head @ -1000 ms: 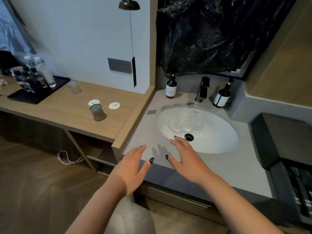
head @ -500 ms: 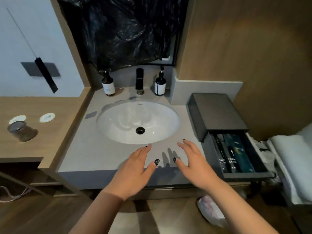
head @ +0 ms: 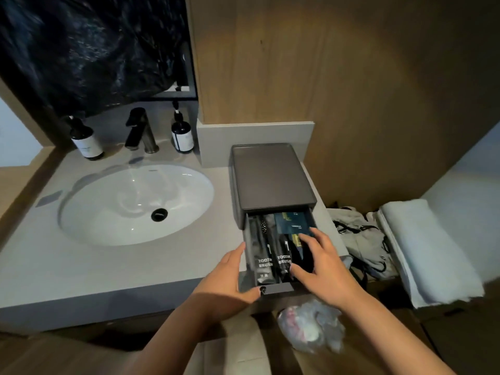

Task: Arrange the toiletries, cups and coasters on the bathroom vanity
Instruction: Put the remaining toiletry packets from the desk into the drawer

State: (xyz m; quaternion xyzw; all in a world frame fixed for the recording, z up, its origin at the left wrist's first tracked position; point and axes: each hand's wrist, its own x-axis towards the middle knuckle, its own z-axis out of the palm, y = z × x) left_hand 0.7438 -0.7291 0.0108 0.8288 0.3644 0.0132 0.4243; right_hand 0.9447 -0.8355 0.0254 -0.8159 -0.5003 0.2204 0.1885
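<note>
A dark grey box (head: 272, 177) sits on the grey tabletop (head: 113, 266) just right of the sink, its drawer (head: 278, 287) pulled out toward the front edge. Inside lie two black toothbrush packets (head: 263, 262) side by side, lengthwise, with white lettering, and dark blue sachets (head: 292, 224) to their right. Two dark pump bottles with white labels stand upright at the back, one (head: 86, 140) left of the tap, one (head: 182, 135) right of it.
</note>
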